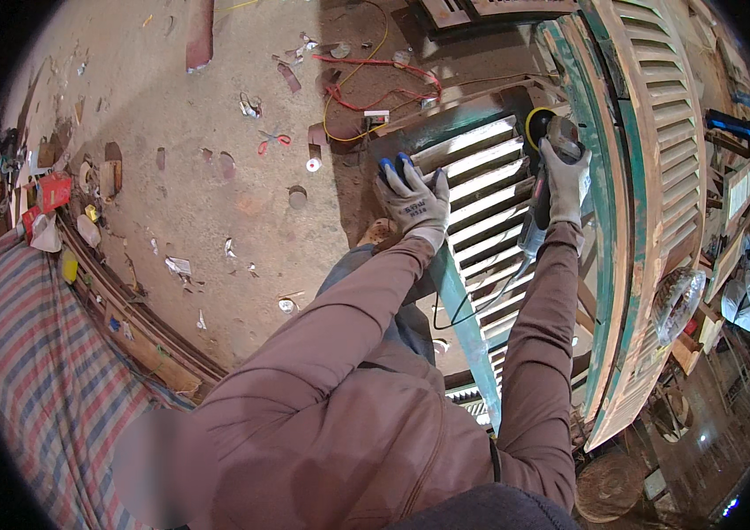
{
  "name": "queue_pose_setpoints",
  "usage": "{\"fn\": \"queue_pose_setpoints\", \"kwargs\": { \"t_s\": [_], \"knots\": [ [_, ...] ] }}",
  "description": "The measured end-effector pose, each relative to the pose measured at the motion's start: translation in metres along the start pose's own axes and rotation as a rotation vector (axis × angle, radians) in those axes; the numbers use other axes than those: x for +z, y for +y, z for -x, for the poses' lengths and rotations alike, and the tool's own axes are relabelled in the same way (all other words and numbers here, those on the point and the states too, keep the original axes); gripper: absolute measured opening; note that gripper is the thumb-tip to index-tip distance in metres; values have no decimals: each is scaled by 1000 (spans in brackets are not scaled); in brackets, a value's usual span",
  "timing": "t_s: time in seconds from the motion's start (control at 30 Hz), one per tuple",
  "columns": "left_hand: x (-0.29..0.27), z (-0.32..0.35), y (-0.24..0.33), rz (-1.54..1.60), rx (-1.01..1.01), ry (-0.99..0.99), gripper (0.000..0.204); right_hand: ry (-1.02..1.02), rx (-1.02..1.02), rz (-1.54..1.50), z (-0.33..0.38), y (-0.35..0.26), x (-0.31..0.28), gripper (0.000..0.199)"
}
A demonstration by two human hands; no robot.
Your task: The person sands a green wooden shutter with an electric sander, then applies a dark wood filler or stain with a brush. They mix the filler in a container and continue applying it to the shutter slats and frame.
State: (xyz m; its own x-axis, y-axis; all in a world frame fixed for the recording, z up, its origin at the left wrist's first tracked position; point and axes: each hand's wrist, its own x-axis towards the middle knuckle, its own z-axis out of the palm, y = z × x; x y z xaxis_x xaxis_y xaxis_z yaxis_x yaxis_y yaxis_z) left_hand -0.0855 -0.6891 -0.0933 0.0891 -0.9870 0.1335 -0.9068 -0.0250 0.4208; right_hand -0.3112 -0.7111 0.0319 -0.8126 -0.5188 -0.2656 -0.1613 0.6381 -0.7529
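Note:
A louvered wooden shutter (470, 305) with worn green paint lies before me, its slats bare and pale toward the far end. My left hand (416, 203), in a grey glove with blue fingertips, rests on its left edge near the far corner, fingers spread. My right hand (565, 181), gloved too, is wrapped around an angle grinder (560, 134) at the shutter's far right side. A yellow-edged disc (535, 129) sits on the tool's head, close to the frame; whether it touches the wood I cannot tell. A dark cord (472, 315) loops from the tool's rear across the slats.
More louvered shutters (670, 132) with green edges stand close on my right. On the floor lie a red cable (366, 63), red-handled scissors (273, 141) and scattered sandpaper scraps (289, 78). A striped sheet (48, 353) is at left. A clear plastic bag (679, 305) hangs at right.

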Motion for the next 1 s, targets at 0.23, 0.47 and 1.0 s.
{"fn": "queue_pose_setpoints", "kwargs": {
  "t_s": [0.23,0.47,1.0],
  "knots": [
    [-2,1,1,40,-23,-30,86,64,-275,154,-51,12,21,93],
    [-14,-1,1,-19,-36,-81,83,42,-127,336,-42,-14,32,95],
    [-8,-8,-12,-369,536,-632,65,243,-153,207,201,46,-71,90]
  ]
}}
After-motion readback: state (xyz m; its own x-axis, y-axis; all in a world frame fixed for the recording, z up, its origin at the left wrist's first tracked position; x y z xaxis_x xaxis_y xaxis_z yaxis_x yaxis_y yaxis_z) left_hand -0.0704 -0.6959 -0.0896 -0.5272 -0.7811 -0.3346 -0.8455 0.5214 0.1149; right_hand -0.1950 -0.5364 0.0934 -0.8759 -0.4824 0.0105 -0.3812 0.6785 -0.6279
